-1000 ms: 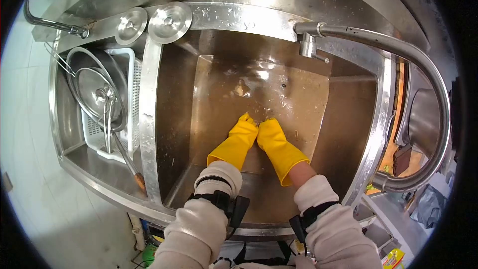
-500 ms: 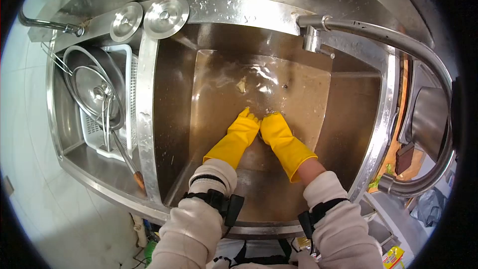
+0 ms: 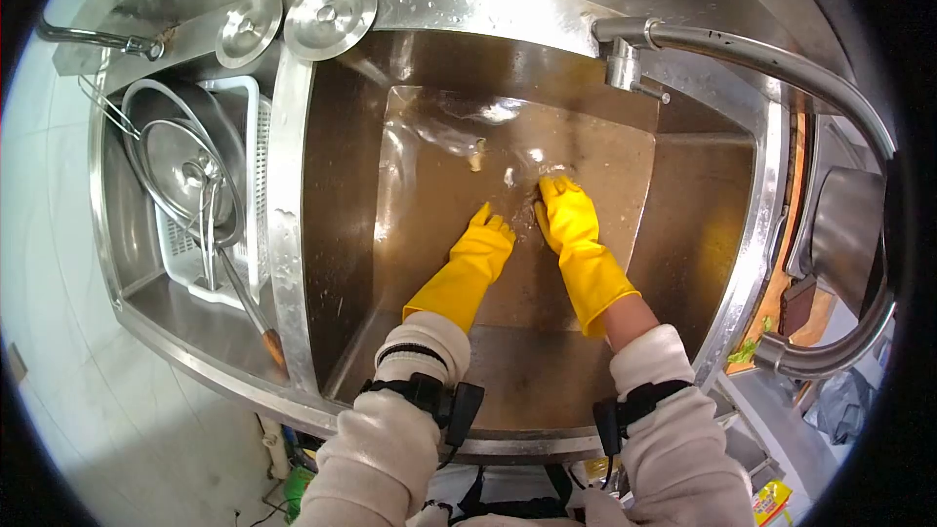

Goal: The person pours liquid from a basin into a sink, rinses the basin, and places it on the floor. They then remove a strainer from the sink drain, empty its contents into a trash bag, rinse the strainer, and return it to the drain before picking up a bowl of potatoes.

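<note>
Both my hands wear yellow rubber gloves and reach into the murky brown water of a large steel sink [image 3: 722,234]. My left hand [image 3: 486,234] is at the middle of the basin, its thumb apart from its bent fingers, with nothing seen in it. Farther forward and to the right is my right hand [image 3: 566,207], its fingertips at the water; anything under them is hidden. A small pale scrap [image 3: 477,155] lies in the water ahead of my left hand.
On the left, a smaller sink holds a white basket [image 3: 256,176] with a steel bowl, lid and ladle. Two round steel lids [image 3: 330,18] rest on the back ledge. A curved faucet pipe [image 3: 771,63] arches over the right side.
My right hand has moved forward and right, away from my left hand, and its fingers show more. My left hand has barely shifted. The water ripples differently.
</note>
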The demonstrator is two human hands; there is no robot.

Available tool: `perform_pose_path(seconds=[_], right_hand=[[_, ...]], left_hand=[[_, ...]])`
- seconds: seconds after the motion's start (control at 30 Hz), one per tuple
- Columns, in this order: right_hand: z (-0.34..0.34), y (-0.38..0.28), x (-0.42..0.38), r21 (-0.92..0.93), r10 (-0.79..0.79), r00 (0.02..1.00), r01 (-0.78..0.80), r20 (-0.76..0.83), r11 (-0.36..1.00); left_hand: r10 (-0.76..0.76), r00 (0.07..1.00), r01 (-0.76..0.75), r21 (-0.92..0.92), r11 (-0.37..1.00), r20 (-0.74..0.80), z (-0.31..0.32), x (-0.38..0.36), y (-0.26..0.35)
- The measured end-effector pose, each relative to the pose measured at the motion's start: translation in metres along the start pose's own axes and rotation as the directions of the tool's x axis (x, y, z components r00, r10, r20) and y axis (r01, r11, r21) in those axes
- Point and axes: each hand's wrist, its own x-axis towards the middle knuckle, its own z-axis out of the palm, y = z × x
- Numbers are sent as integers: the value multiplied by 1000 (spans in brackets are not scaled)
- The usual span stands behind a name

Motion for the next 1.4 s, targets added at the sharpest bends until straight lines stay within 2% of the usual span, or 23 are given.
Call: perform_pose_path(seconds=[0.03,0.2,0.27,0.33,0.4,0.47,0.5,0.53,0.57,0.6,0.67,0.7,0.77,0.8,0.87,1.0,1.07,1.13,1.2,1.27,1.3,1.33,1.4], right_hand=[[0,3,4,-20,39,995,-37,96,999],[14,-8,7,-3,190,977,-191,93,982],[18,-14,6,-66,202,954,-192,221,979],[23,-17,-1,-48,166,957,-159,239,986],[28,-19,-10,30,34,992,-38,125,999],[44,-13,-20,50,-21,996,17,81,999],[41,-16,-19,39,68,937,-87,342,995],[38,-20,-19,2,148,803,-183,577,983],[44,-16,-31,131,47,917,-108,395,985],[45,-15,-31,131,48,917,-108,397,985],[47,-10,-28,326,23,938,-143,346,934],[44,-7,-26,327,24,937,-145,348,934],[26,-4,-19,477,35,975,-139,220,868],[16,-4,-14,478,36,975,-140,221,867],[-1,-4,-4,255,138,957,-205,257,945],[6,13,1,295,206,966,-245,159,923],[7,14,0,291,193,956,-254,223,923],[3,4,-6,266,40,938,-138,344,954],[20,1,-21,308,-7,947,-97,320,947],[25,-9,-26,250,-80,803,-88,591,964],[15,-17,-28,321,-46,791,-194,610,927],[17,-20,-32,321,-45,791,-195,610,927],[24,-25,-36,330,86,857,-286,509,899]], left_hand=[[-1,1000,1,-1,1000,1,-2,-1,1],[-29,1000,28,-16,999,-6,-3,1,4],[-24,996,27,28,999,-85,7,0,5],[-19,986,31,74,997,-164,6,-1,5],[-50,999,50,4,999,-5,2,-1,6],[-42,999,44,62,997,-34,12,1,6],[-34,998,41,121,992,-60,16,1,5],[-35,998,42,122,992,-59,20,2,5],[-43,997,53,138,989,-71,23,3,6],[-51,995,63,151,986,-82,19,1,7],[-49,997,56,135,989,-56,9,0,7],[-46,998,50,118,992,-29,3,-2,7],[-53,998,57,102,993,-46,3,-3,8],[-59,996,65,87,994,-65,3,-3,8],[-56,994,65,89,994,-97,4,-3,8],[-47,992,54,58,997,-119,3,-1,7],[-53,993,57,38,998,-101,-1,0,7],[-57,995,59,16,998,-83,0,0,8],[-47,988,49,10,999,-150,5,-1,6],[-55,979,60,21,998,-198,12,1,5],[-61,968,70,30,997,-244,10,0,5],[-60,968,69,31,997,-244,7,0,4],[-78,985,68,-64,996,-152,-2,0,0]])
